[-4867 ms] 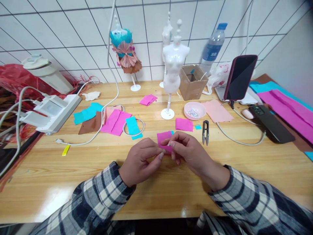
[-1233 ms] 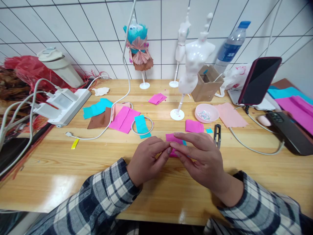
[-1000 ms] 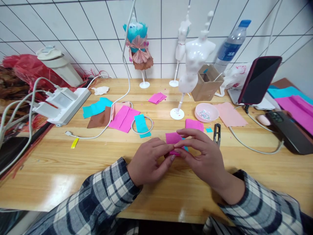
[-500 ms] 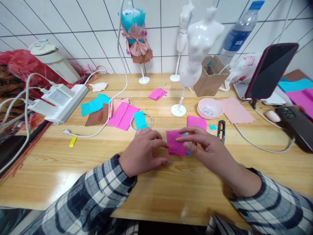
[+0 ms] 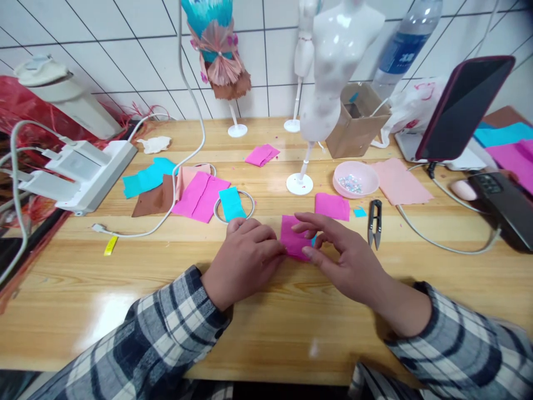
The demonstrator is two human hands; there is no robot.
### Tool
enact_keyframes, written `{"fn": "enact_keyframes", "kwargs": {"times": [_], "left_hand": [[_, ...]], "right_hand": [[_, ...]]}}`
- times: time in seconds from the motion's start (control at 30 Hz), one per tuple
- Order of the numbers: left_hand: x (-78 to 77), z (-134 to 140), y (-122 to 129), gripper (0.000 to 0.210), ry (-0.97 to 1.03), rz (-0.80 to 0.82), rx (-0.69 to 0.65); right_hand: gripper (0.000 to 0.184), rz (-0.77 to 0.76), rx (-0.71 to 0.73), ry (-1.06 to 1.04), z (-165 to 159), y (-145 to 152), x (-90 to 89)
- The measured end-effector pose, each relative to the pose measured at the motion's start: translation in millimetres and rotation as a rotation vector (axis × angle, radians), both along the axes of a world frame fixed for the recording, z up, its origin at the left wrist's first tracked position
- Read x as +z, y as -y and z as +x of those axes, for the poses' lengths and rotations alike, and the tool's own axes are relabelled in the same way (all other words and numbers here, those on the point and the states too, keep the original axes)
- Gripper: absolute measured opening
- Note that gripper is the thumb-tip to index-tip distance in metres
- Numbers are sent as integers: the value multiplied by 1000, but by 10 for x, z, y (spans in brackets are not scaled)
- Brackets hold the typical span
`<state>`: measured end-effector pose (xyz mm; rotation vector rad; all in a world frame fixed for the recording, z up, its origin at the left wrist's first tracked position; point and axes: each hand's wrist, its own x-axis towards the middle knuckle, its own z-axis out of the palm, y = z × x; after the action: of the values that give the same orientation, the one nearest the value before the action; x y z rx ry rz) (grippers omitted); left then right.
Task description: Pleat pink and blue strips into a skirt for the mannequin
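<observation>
Head view: since half a second ago your hands have drawn slightly closer to you and the magenta paper square [image 5: 293, 239] lies flat on the table [image 5: 258, 328], no longer lifted as it was a second ago. Around it: thread snips [image 5: 375, 221] just right, a second magenta piece [image 5: 332, 206] behind, bead dish [image 5: 355, 179], white mannequin stand [image 5: 316, 100]. Your left hand [image 5: 244, 261] rests curled, fingertips pressing the square's left edge; its grip is narrow. Your right hand [image 5: 341, 255] lies spread, fingers loose on the right edge, holding nothing.
</observation>
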<state>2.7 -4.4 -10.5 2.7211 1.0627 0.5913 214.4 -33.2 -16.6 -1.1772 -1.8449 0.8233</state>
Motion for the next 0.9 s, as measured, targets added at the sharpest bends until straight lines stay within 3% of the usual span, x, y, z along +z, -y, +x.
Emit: {"fn": "enact_keyframes", "kwargs": {"times": [0.07, 0.23, 0.37, 0.7, 0.9], "left_hand": [[9, -7, 4, 11, 26, 52, -9], [29, -8, 40, 11, 55, 137, -3], [47, 6, 77, 12, 62, 161, 6], [55, 49, 115, 8, 64, 186, 6], [59, 45, 113, 9, 74, 177, 4]], "right_hand": [[44, 98, -34, 58, -36, 20, 2], [12, 315, -80, 161, -103, 72, 62], [7, 399, -123, 202, -113, 82, 73], [5, 362, -135, 275, -99, 86, 9], [11, 218, -59, 204, -122, 86, 45]]}}
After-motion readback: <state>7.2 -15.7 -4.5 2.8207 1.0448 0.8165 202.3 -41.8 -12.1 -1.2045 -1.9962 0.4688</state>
